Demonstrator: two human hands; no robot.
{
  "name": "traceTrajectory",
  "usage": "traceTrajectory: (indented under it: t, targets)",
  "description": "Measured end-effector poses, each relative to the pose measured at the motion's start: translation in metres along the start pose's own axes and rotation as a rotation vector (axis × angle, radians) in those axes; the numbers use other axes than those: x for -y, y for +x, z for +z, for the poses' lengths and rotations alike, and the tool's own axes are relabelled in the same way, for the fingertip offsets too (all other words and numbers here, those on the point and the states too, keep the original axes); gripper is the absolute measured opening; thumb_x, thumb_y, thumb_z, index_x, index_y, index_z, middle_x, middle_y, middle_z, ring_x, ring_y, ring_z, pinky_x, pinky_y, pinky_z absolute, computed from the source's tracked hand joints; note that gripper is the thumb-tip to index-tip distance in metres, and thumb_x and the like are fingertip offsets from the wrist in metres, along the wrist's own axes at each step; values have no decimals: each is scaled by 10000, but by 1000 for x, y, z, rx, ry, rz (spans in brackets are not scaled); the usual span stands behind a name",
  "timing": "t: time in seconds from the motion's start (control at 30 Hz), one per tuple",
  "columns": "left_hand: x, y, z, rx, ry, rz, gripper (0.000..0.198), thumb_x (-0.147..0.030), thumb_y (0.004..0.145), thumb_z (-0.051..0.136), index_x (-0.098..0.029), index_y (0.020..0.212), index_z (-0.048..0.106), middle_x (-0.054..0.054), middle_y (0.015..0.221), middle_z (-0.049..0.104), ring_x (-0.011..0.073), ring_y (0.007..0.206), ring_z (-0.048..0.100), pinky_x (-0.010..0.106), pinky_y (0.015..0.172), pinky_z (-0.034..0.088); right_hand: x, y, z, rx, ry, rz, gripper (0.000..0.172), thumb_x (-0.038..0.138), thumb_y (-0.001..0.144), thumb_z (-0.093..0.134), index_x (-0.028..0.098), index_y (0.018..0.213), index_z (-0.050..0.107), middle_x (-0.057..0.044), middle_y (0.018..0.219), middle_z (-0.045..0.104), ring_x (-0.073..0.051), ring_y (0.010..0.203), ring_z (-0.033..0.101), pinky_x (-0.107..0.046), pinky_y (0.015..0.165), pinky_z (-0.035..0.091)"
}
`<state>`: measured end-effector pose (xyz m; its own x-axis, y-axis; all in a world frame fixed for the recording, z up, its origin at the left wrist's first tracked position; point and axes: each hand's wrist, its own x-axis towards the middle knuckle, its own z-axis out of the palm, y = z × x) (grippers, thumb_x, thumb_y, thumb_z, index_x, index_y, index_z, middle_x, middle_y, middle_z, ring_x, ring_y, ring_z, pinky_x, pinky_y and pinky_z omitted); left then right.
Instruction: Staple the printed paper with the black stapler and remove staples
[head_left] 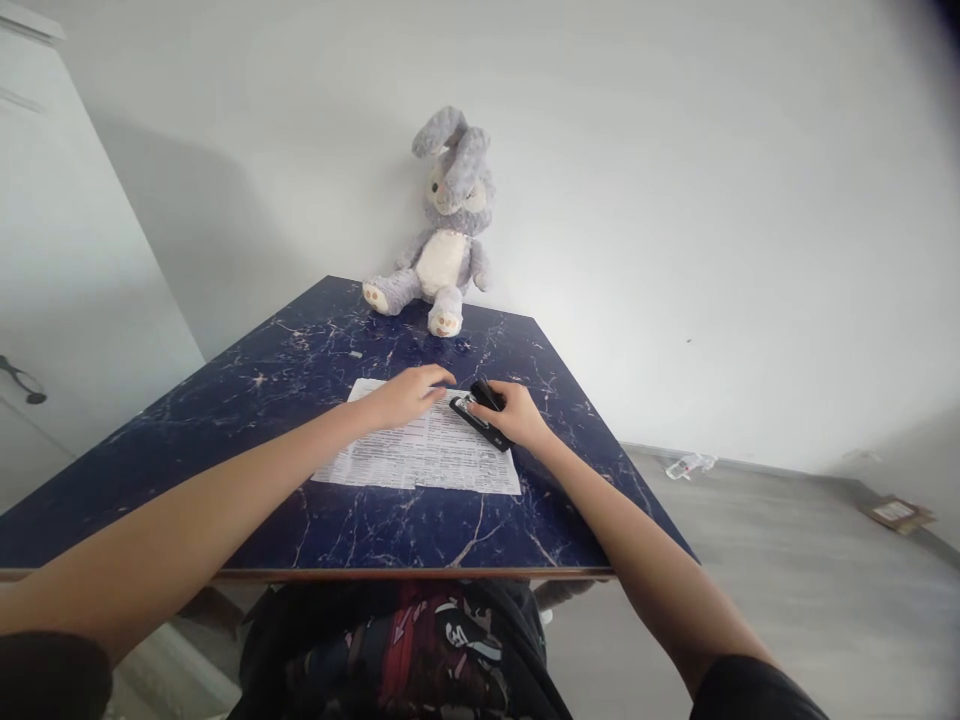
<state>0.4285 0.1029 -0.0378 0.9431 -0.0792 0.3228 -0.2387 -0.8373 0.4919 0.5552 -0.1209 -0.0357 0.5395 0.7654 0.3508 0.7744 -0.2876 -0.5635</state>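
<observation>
Printed sheets of paper [397, 458] lie on the dark blue marbled table in front of me. Over their right side, my right hand [521, 412] grips a black stapler [491, 432], with the thumb on its near side and the fingers round its upper part. The stapler's arms look spread apart. My left hand [411, 394] is over the upper middle of the paper, fingers stretched toward the stapler but apart from it. Nothing shows in the left hand.
A grey plush rabbit [442, 258] sits at the table's far end against the wall. A small pale piece [355, 354] lies on the table [247, 400]. On the floor at right are a clear plastic item [690, 466] and a brown packet [896, 513]. A white cabinet [67, 250] stands left.
</observation>
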Motion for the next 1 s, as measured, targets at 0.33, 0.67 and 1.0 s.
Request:
traceTrajectory:
  t: [0.33,0.67,1.0]
  targets:
    - [22,-10,8,241,86,11,559,-580,995,482,-274,1452,580,97,1554,493,284,1332,549,383,1091,419,-23,3,-25,351,296,20,511,626,893,629,142,1039,707,-59,943,700,-198,831,610,-284,733,454]
    - [24,-8,10,177,52,-17,573,-566,943,593,-234,1408,567,123,1479,552,292,1284,573,396,1068,443,-44,-1,-47,663,699,87,775,518,712,870,170,1373,659,-135,1343,681,-310,1268,600,-433,1084,467]
    - [25,-7,9,143,-96,-149,878,-626,769,787,-272,1513,482,119,1592,469,375,1413,483,469,1099,428,-59,3,-43,726,783,-5,673,388,803,857,200,1411,637,-108,1392,662,-307,1294,594,-464,1133,433]
